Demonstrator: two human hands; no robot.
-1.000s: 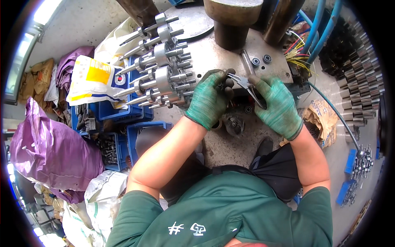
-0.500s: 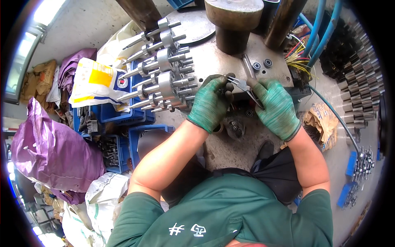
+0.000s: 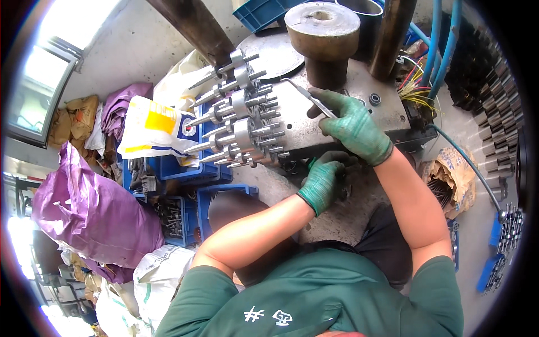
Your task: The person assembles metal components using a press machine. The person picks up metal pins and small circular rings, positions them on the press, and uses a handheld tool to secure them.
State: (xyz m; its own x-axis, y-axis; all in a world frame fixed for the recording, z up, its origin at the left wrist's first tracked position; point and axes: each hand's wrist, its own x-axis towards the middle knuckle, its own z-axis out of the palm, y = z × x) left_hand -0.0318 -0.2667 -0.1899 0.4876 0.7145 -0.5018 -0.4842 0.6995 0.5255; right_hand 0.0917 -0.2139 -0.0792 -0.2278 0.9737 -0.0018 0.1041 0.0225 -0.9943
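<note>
The right hand (image 3: 353, 124) was pinched around a thin metal tool (image 3: 318, 103), whose long shape pointed forward and left from that hand. The left hand (image 3: 324, 182) (nearer the green shirt (image 3: 281, 283), farther from the tool) was curled; whether it held anything, nobody could tell.

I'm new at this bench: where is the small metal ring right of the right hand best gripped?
Probably by opposite edges of its rim, pinched from straight above. The small metal ring appears to lie flat on the metal plate, its round outer edge exposed; the right hand crowds its left, and colored wires are off to its right.
</note>
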